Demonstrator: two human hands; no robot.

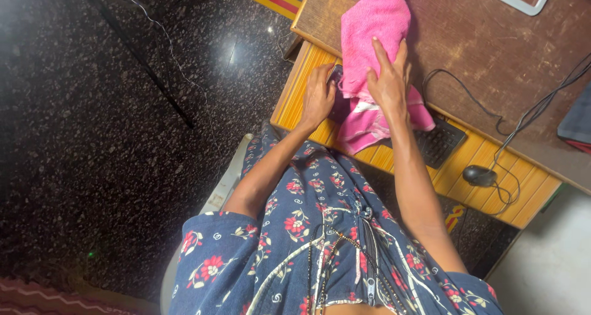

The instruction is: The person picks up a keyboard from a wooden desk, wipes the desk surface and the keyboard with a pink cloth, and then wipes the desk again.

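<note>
Floral dress (320, 241) nearest — right hand (389, 84) fingers flat on pink towel (374, 19), left hand (317, 96) gripping a dark object (335, 75).

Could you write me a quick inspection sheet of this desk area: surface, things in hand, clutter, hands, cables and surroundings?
Surface: worn brown desk top above a yellow slatted pull-out tray.
Job's things: pink towel draped from desk to tray; small dark object at the left hand, kind unclear.
Clutter: black keyboard partly under the towel, black mouse, white-framed item at the desk's far edge.
Hands: left hand has its grip around the dark object; right hand presses flat on the towel.
Cables: black cables across desk and tray; thin wire on the floor.
Surroundings: dark speckled floor.
</note>
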